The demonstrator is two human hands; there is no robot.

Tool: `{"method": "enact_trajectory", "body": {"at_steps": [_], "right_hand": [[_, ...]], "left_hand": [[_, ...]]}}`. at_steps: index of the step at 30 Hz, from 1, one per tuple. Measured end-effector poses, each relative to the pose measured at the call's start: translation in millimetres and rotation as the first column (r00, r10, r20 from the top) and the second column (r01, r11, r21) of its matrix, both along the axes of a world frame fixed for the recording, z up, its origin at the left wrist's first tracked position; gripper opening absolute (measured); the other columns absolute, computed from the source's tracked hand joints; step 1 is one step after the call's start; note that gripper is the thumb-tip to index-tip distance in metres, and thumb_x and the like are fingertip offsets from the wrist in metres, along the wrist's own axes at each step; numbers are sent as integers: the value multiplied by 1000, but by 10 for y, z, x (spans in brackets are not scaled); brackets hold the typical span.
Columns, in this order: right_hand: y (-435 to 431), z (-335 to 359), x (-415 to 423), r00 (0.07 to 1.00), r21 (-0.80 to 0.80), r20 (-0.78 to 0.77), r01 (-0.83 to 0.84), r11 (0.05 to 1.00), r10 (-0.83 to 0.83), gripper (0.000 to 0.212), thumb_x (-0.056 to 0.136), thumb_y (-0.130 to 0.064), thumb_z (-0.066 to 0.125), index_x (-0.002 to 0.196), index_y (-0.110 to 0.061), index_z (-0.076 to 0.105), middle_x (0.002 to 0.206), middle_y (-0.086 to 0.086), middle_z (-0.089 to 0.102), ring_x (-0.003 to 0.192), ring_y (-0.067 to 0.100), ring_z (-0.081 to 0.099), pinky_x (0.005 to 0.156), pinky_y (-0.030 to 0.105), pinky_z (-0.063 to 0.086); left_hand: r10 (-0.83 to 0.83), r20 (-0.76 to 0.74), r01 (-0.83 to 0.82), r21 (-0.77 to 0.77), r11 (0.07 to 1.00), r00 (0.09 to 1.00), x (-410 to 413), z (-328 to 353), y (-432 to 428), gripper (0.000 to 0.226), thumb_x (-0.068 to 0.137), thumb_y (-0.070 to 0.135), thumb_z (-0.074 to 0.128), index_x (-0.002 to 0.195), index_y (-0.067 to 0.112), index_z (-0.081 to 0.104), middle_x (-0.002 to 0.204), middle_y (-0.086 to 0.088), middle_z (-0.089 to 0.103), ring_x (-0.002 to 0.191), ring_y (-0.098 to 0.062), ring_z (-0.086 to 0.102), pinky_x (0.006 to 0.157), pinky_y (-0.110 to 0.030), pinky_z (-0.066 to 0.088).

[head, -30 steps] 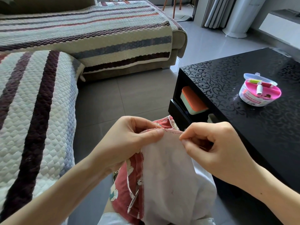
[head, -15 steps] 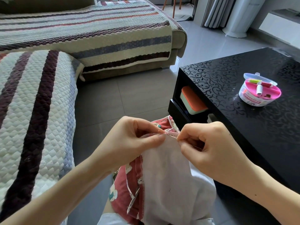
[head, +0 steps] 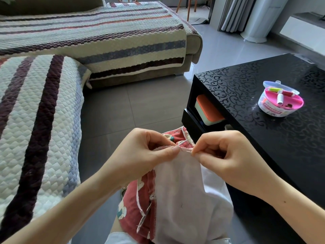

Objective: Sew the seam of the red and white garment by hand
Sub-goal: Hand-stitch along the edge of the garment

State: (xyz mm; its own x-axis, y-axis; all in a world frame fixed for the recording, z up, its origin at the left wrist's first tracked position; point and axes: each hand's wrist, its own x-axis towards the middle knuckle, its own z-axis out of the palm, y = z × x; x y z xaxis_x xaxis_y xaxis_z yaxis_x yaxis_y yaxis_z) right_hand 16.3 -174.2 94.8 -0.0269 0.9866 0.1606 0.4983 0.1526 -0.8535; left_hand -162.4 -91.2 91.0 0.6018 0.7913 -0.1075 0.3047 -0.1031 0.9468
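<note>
Readable text: none can be made out.
Sewing kit label: a printed band of pink marks on white wraps the side wall of the round sewing kit (head: 270,109), which stands on top of the black table (head: 263,147); the print is too small and blurred to read.

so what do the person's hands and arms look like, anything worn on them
Left hand and right hand are bare: no gloves, rings or watch in view. Left forearm and right forearm are uncovered to the picture's edge, so no sleeves show. The one nail in plain view looks short and unpainted.
</note>
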Motion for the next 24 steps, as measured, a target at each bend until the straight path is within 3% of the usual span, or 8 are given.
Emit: {"method": "enact_trajectory", "body": {"at_steps": [2, 5, 9, 12, 15, 17, 19, 24], "right_hand": [[6, -27, 16, 996, -34, -88, 0, 999, -3, 10, 71, -4, 59, 65, -3, 68, 53, 16, 55, 49, 8, 42, 48, 17, 32], [5, -46, 26, 970, -82, -242, -2, 997, -18, 7, 71, -6, 65, 67, -4, 70, 58, 19, 60, 54, 12, 50, 52, 20, 37], [-2, -62, 29, 886, -163, -458, -12, 987, -65, 15, 75, 15, 68, 67, 3, 67, 54, 0, 63, 49, 0, 55, 50, 7, 39], [11, -76, 26, 851, -233, -519, -48, 971, -82, 4, 68, -1, 69, 65, -3, 68, 58, -2, 64, 47, 0, 47, 45, 11, 32], [24, -79, 29, 803, -283, -587, -86, 955, -101, 8, 64, -4, 66, 65, -9, 72, 59, 1, 63, 47, 4, 38, 45, 15, 23], [25, -68, 31, 788, -299, -608, -112, 948, -99, 10, 64, -3, 66, 65, -10, 73, 59, 2, 62, 47, 5, 36, 46, 16, 21], [24, -49, 30, 775, -309, -625, -142, 940, -88, 11, 64, -2, 65, 64, -11, 72, 58, 2, 62, 46, 5, 37, 47, 18, 21], [41, -83, 42, 761, -327, -645, -195, 925, -68, 15, 64, -3, 67, 62, -17, 72, 60, 0, 62, 49, 6, 42, 49, 18, 25]], "left_hand": [[-25, 3, 25, -57, 998, 1000, -2, 3, 18, 7, 72, 25, 78, 73, 19, 78, 69, 2, 73, 67, -6, 64, 67, -25, 50], [-72, 71, 85, -200, 976, 995, -10, 17, 31, 17, 67, 27, 74, 75, 12, 78, 72, -1, 73, 69, -2, 65, 63, -14, 48], [-68, 127, 107, -334, 936, 990, -9, 50, 31, 13, 73, 12, 70, 79, 1, 74, 62, 1, 67, 51, 5, 57, 46, -5, 39], [-95, 124, 137, -393, 909, 988, -12, 62, 41, 10, 72, 17, 75, 75, 8, 76, 63, -1, 65, 49, 0, 54, 42, -12, 37], [-118, 121, 158, -416, 895, 986, -30, 47, 67, 11, 69, 23, 80, 73, 14, 77, 63, -1, 65, 50, -7, 51, 45, -17, 34], [-147, 139, 193, -427, 883, 979, -39, 32, 84, 17, 69, 28, 84, 76, 15, 77, 70, -4, 67, 69, -27, 48, 58, -30, 34], [-162, 184, 230, -452, 862, 970, -43, 24, 87, 22, 64, 31, 79, 78, 14, 77, 74, -6, 67, 84, -35, 40, 66, -37, 28], [-191, 221, 276, -472, 838, 957, -30, 12, 94, 21, 64, 30, 77, 78, 14, 77, 70, -4, 66, 79, -32, 36, 65, -33, 26]]}}
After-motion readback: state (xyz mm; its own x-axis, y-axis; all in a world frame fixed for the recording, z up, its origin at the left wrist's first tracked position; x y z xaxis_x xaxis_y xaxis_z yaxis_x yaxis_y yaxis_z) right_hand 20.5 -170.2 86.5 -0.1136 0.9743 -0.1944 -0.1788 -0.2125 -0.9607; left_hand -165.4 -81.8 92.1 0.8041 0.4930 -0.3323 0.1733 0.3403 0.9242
